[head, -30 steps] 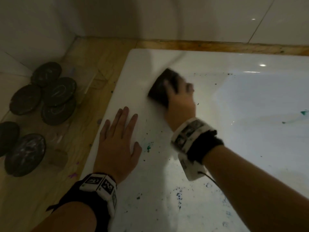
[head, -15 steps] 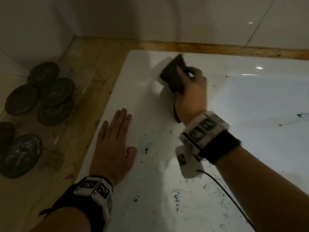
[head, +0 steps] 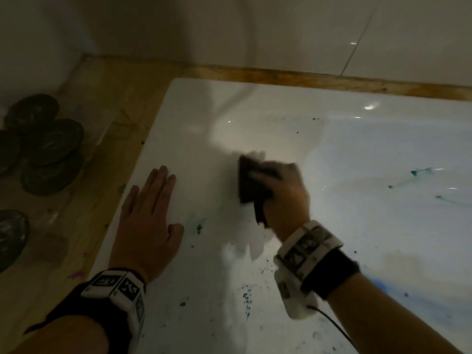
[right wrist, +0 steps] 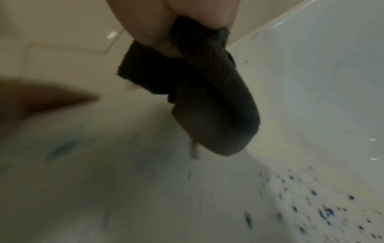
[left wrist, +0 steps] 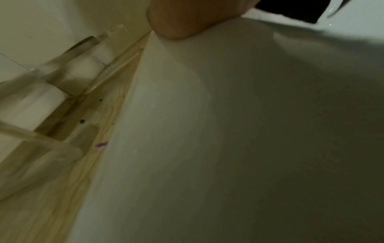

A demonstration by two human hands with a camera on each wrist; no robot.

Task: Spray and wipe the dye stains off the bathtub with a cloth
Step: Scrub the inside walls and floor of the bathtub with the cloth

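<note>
My right hand (head: 278,190) grips a dark folded cloth (head: 251,185) and holds it against the wide white rim of the bathtub (head: 204,123). The right wrist view shows the cloth (right wrist: 207,106) bunched under my fingers, just over the speckled surface. My left hand (head: 148,218) lies flat on the rim near its left edge, fingers straight. A green dye stain (head: 199,228) sits between the two hands. Blue and green specks (head: 246,298) dot the rim nearer me, also visible as specks (right wrist: 324,212). Teal streaks (head: 415,172) mark the tub's inside at the right.
A wooden ledge (head: 109,139) runs along the tub's left and far sides, below pale wall tiles (head: 306,34). Several dark round discs (head: 48,149) lie on the ledge at the left. A purple mark (head: 76,274) lies on the wood by my left wrist.
My right hand has pulled the cloth back from the far corner of the rim toward me. The left hand has stayed flat in place.
</note>
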